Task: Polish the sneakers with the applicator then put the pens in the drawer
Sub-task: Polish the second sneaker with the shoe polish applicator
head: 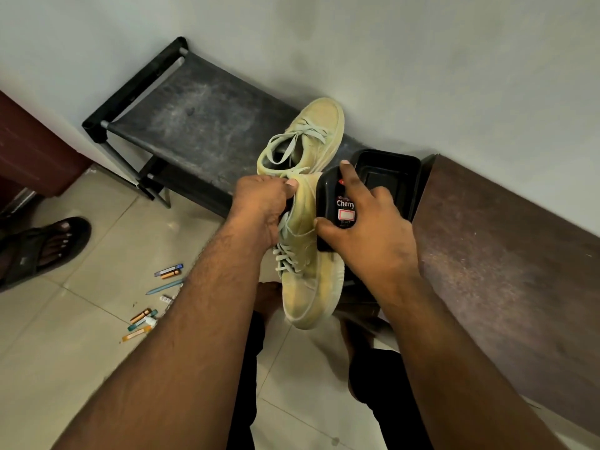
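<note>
The left hand (259, 206) is gripping a pale yellow-green suede sneaker with light laces (305, 254), its fingers curled into the shoe's opening and the thumb lying on the heel rim. The right hand (367, 228) is holding a black rectangular polish applicator with a "Cherry" label (341, 206) against the side of that sneaker, thumb at its near edge, forefinger stretched along its far end, the others wrapping its far side. Beyond the fingertips, a second matching sneaker (308, 138) is sitting on a dusty black fabric shoe rack with metal tubes (194, 112), standing against a pale grey wall (389, 53). Just behind the right fingers a black plastic tray (393, 164) is resting beside a brown wooden cabinet top (503, 248). Left of the left forearm, several coloured pens (152, 300) are lying scattered on beige floor tiles (65, 336), near a sandalled foot (45, 248).
</note>
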The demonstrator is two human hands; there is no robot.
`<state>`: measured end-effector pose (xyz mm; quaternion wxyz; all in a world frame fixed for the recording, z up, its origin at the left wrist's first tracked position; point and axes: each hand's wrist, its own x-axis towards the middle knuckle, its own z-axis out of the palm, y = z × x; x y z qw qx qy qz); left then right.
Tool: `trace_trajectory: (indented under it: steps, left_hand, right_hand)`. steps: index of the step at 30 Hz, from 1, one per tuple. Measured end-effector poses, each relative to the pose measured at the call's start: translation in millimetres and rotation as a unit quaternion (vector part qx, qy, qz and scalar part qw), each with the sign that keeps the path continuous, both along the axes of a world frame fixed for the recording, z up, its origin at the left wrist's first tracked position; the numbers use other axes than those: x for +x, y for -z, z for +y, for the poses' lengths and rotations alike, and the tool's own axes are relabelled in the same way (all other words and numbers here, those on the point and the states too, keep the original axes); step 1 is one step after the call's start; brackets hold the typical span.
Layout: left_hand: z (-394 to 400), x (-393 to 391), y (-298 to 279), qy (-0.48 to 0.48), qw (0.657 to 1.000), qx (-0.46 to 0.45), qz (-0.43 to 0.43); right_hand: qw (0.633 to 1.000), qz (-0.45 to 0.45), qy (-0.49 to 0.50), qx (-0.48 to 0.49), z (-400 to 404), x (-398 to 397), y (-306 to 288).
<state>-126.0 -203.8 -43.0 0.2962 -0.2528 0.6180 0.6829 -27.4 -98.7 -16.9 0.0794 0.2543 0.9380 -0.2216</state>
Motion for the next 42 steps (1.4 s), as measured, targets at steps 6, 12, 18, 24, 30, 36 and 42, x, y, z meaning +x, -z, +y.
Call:
trace_trajectory:
  steps: [6, 12, 18, 24, 30, 36, 42]
  left_hand:
    - [1, 0, 2, -0.009, 1.0, 0.004, -0.014]
    - [2, 0, 4, -0.018, 1.0, 0.012, -0.013]
    - [1, 2, 1, -0.017, 1.0, 0.022, -0.007]
    - [2, 1, 1, -0.019, 0.999, 0.026, -0.003]
    - [3, 1, 2, -0.025, 1.0, 0.014, -0.002]
    - [4, 3, 1, -0.028, 0.999, 0.014, -0.002]
    - [4, 3, 1, -0.027, 0.999, 0.018, 0.0]
  right_hand:
    - [0.994, -0.095, -0.048, 0.008, -31, 63, 2]
    - [0.986, -0.157, -0.053, 0.005, -24, 72, -13]
    - [0.999, -0.014, 0.037, 0.03, 8, 6, -18]
    - [1.0, 0.012, 0.0, 0.017, 10, -12, -1]
    - [0.996, -0.075, -0.038, -0.004, -19, 69, 5]
    - [0.995, -0.08, -0.015, -0.061, -10, 77, -8]
    - [0.997, 0.055, 0.035, -0.03, 22, 0, -8]
